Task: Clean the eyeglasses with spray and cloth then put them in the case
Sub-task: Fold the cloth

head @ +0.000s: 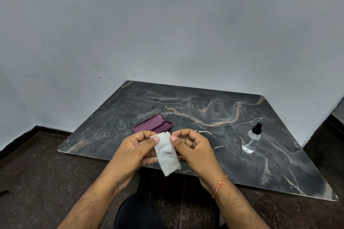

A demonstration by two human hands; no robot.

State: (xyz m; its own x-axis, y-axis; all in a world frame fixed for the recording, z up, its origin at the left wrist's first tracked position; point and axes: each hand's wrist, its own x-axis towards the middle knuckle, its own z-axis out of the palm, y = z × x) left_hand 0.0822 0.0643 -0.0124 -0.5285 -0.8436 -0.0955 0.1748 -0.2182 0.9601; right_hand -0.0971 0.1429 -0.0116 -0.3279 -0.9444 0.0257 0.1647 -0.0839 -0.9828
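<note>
A white cloth (167, 154) hangs folded between both hands above the near edge of the table. My left hand (135, 149) pinches its top left corner and my right hand (193, 147) pinches its top right. Thin wire-rimmed eyeglasses (216, 141) lie on the table just right of my right hand, partly hidden by it. A purple eyeglass case (151, 123) lies open on the table behind my hands. A clear spray bottle (251, 140) with a black nozzle stands upright further right.
A low dark marble-patterned table (204, 104) sits against a pale wall, its right corner near a dark doorway. Dark speckled floor surrounds it. My dark-clothed knee (137, 212) shows at the bottom centre.
</note>
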